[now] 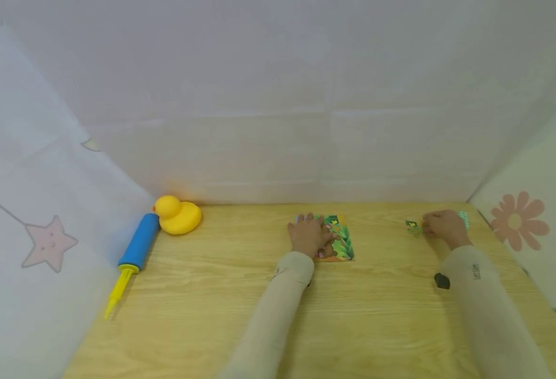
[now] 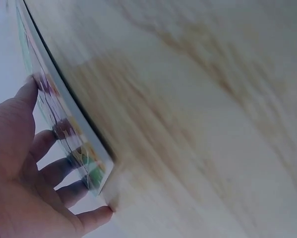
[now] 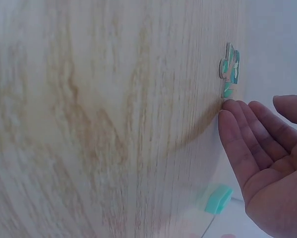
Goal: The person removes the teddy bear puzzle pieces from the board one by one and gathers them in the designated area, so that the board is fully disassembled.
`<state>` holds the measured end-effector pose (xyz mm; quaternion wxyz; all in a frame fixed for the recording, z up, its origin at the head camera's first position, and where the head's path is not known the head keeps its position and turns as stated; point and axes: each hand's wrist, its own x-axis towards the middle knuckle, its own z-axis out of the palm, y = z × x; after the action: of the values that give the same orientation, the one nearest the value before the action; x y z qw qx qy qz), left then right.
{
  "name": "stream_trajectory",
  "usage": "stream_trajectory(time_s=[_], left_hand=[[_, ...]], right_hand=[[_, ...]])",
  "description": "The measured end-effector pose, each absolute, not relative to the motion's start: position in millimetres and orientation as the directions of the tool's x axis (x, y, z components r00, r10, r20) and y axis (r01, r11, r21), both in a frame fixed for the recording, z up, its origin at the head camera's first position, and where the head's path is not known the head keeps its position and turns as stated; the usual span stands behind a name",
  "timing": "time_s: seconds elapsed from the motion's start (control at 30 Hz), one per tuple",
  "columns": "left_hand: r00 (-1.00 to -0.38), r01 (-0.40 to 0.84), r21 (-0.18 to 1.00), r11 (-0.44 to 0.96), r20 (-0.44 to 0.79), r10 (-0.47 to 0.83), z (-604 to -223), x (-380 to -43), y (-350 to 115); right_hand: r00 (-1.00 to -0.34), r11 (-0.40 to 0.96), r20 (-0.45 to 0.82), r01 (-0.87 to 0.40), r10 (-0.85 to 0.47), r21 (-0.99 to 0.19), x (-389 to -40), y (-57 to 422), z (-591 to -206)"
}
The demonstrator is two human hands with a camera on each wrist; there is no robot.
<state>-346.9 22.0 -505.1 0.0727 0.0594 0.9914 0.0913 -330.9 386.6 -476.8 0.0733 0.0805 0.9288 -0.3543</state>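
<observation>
My left hand point(image 1: 309, 237) rests with spread fingers on a colourful jigsaw puzzle point(image 1: 344, 245) in a flat board. The left wrist view shows the fingertips point(image 2: 64, 131) touching the picture face of the puzzle point(image 2: 91, 171), with the little finger down on the table beside its corner. Off to the right, my right hand point(image 1: 445, 227) is beside a few loose puzzle pieces point(image 1: 413, 228). In the right wrist view its fingertips point(image 3: 227, 116) are down at the table close to these pieces point(image 3: 230, 74). The thumb stands apart, and nothing shows between it and the fingers.
A light green item point(image 1: 464, 220) lies just beyond my right hand, partly hidden. At the left of the wooden table point(image 1: 211, 316) are a yellow rubber duck point(image 1: 178, 216) and a blue and yellow hand pump point(image 1: 138, 245). Pale cloth walls point(image 1: 259, 152) enclose the back and sides.
</observation>
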Motion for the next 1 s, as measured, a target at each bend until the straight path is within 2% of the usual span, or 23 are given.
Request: stream_trajectory(time_s=[0.23, 0.43, 0.6, 0.77, 1.0], left_hand=[[-0.982, 0.149, 0.122, 0.981, -0.094, 0.161, -502, -341, 22], [-0.978, 0.182, 0.086, 0.979, -0.09, 0.19, -499, -343, 21], [-0.978, 0.199, 0.107, 0.974, -0.049, 0.205, -493, -341, 19], [-0.98, 0.195, 0.182, 0.964, -0.005, 0.199, -496, -344, 11], [-0.987, 0.139, 0.177, 0.974, -0.057, 0.151, -492, -344, 1]], right_hand=[[-0.982, 0.73, -0.161, 0.18, 0.097, -0.659, -329, 384, -474], [-0.988, 0.632, -0.122, 0.152, 0.091, -0.76, -336, 358, -469], [-0.984, 0.565, -0.161, 0.177, 0.078, -0.806, -346, 327, -469], [-0.984, 0.492, -0.176, 0.173, 0.04, -0.853, -356, 297, -473], [-0.977, 0.428, -0.215, 0.197, 0.007, -0.882, -365, 266, -477]])
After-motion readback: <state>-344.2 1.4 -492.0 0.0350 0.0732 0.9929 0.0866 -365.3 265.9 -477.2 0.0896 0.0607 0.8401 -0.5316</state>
